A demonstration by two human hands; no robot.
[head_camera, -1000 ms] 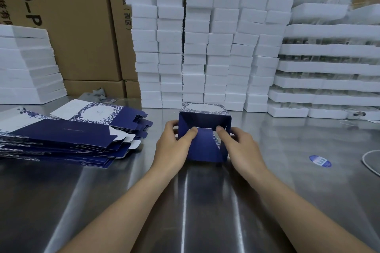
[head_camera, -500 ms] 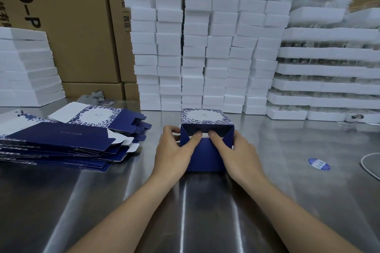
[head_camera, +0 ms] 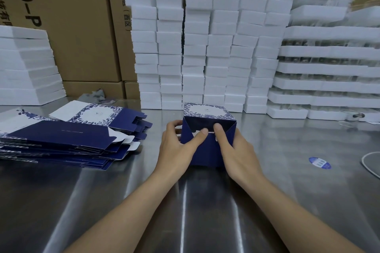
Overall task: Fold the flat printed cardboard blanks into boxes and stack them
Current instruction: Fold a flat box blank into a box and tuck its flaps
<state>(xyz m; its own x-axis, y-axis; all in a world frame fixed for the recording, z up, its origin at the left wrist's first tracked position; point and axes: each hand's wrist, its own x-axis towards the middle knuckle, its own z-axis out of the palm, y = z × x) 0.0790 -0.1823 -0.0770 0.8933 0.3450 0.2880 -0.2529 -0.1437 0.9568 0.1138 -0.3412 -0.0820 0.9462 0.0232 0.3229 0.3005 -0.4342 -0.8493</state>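
The blue box (head_camera: 206, 153) lies on its side on the bench (head_camera: 205, 201), near the middle. Its end faces the person, so the flaps are easy to reach. The left hand (head_camera: 178, 148) and right hand (head_camera: 236, 151) each wrap round one side to keep it steady. Both thumbs push the flaps shut. The flat blanks (head_camera: 61, 139) wait close by on the left.

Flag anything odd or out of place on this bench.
Minor only: a stray blue oval sticker lies on the steel table right of the box, and the pile of flat blanks at left is fanned out, not squared. The box looks undamaged.
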